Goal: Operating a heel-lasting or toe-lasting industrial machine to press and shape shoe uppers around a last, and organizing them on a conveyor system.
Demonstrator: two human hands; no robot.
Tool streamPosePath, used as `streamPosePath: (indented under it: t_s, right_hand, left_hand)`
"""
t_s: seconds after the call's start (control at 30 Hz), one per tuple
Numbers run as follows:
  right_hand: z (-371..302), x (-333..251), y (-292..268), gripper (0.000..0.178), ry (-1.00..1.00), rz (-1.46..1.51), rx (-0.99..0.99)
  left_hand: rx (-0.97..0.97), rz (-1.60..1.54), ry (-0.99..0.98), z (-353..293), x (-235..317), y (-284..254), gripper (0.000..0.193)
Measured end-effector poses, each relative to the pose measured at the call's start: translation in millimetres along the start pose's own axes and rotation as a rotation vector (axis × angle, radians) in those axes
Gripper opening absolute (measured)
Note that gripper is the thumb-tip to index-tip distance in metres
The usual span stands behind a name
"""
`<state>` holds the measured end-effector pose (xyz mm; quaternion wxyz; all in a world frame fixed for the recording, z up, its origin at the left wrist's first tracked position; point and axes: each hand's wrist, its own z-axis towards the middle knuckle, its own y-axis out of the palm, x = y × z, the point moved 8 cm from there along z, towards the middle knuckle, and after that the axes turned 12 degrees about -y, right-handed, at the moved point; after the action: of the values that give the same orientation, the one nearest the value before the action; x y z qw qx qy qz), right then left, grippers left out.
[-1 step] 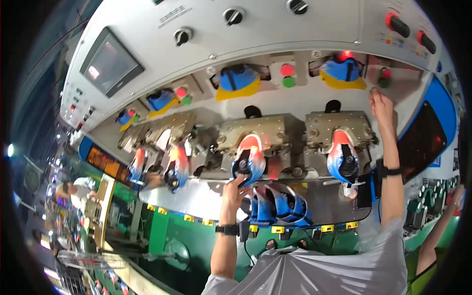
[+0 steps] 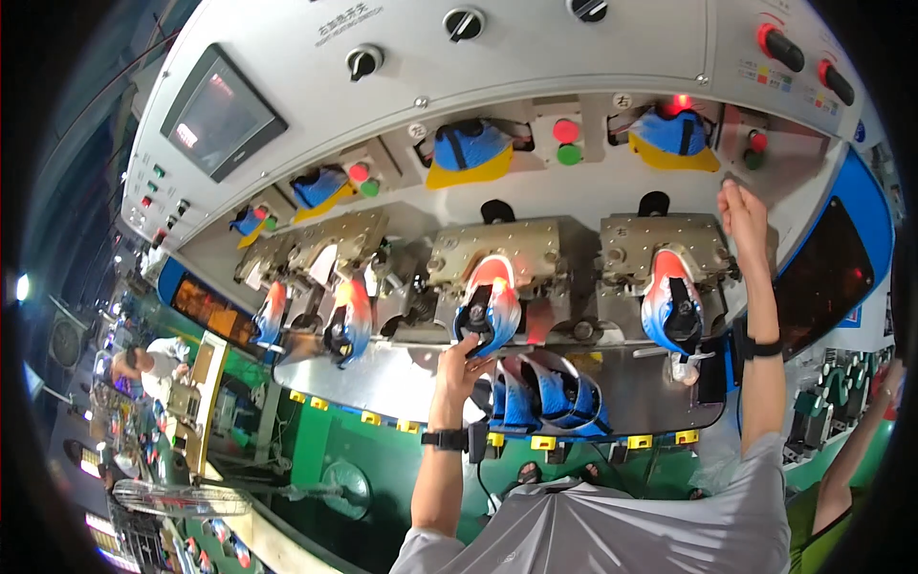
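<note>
A blue, white and orange shoe upper (image 2: 490,304) sits on the middle metal mould station (image 2: 497,244), its orange end against the station. My left hand (image 2: 459,371) grips its near end, thumb on the edge; the other fingers are partly hidden. Reaching far to the right, my right hand (image 2: 744,215) is closed, with nothing visible in it. It is just below a green button (image 2: 753,161) and a red button (image 2: 758,141), apart from both. A second similar upper (image 2: 672,311) sits on the right station (image 2: 660,244), left of my right forearm.
Blue uppers with yellow edges (image 2: 469,158) are fitted along the machine's back. Several blue uppers (image 2: 555,394) lie on the metal shelf (image 2: 359,387) before me. More stations stand left, below a screen (image 2: 222,113). Another person's arm (image 2: 856,450) shows at the far right.
The whole picture has shifted slightly right and down. Both hands keep their places relative to the machine and the uppers.
</note>
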<state>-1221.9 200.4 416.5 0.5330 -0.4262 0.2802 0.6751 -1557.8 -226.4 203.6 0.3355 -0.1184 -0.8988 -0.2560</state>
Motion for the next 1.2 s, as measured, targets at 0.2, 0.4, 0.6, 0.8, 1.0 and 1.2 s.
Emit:
streamPosePath:
  t_s: [0.2, 0.4, 0.6, 0.8, 1.0, 1.2]
  right_hand:
    - [-122, -82, 95, 0.027, -0.232, -0.073, -0.443]
    - [-231, -103, 176, 0.057, -0.213, 0.127, -0.565]
    - [-325, -120, 297, 0.08, 0.233, 0.692, -0.82]
    - [-424, -135, 424, 0.035, 0.433, 0.622, -1.012]
    - [-436, -178, 551, 0.045, -0.388, 0.073, -0.68]
    - [-442, -166, 641, 0.061, -1.037, -0.427, -0.761]
  left_hand:
    - [-0.097, -0.106, 0.056, -28, 22, -3, 0.031]
    - [-0.234, 0.072, 0.309, -108, 17, -18, 0.049]
    - [-0.449, 0.404, 0.303, -195, 16, -115, 0.085]
    - [-0.508, 0.032, 0.34, -232, 12, -294, 0.07]
    - [-0.38, -0.192, 0.493, -289, 26, -428, 0.066]
    - [-0.253, -0.143, 0.648, -300, 80, -444, 0.054]
